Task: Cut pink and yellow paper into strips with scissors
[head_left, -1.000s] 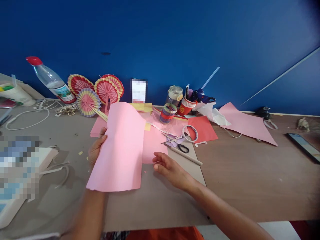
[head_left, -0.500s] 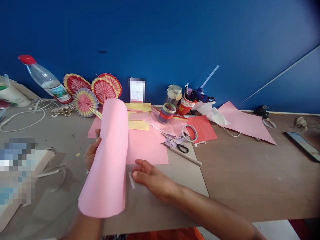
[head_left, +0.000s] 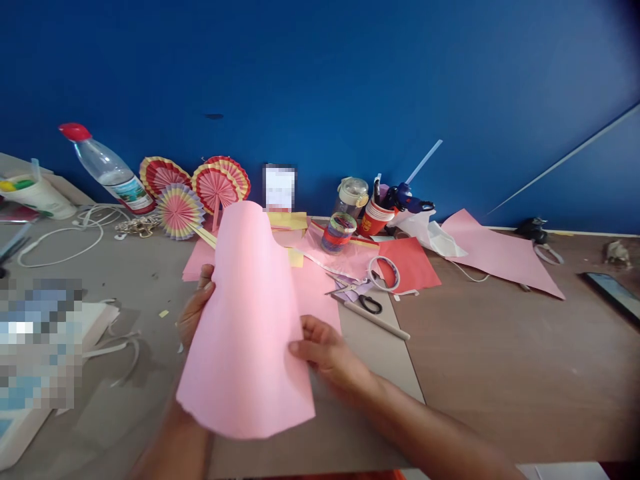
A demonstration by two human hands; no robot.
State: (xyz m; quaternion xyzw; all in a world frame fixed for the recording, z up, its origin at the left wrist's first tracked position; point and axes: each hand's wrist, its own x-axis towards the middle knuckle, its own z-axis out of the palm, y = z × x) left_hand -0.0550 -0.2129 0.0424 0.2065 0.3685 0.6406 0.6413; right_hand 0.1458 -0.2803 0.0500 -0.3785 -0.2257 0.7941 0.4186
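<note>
A curled pink paper sheet (head_left: 247, 327) is lifted above the table in front of me. My left hand (head_left: 194, 310) grips its left edge, with the fingers mostly hidden behind the paper. My right hand (head_left: 325, 350) pinches its right edge, thumb on top. Beneath lies another pink sheet (head_left: 315, 293) flat on the table. Scissors (head_left: 357, 297) and a white stick (head_left: 377, 319) lie just right of my right hand.
Along the blue wall stand paper fans (head_left: 197, 190), a leaning water bottle (head_left: 107, 170), a jar (head_left: 351, 193), tape rolls (head_left: 337, 233) and a red cup of tools (head_left: 375, 213). Red paper (head_left: 413, 263), a pink triangle (head_left: 500, 253), a phone (head_left: 615, 290) and cables (head_left: 60, 233) lie around.
My right hand rose from the tabletop and took hold of the sheet's right edge. The sheet, tightly curled half a second ago, has spread wider between both hands.
</note>
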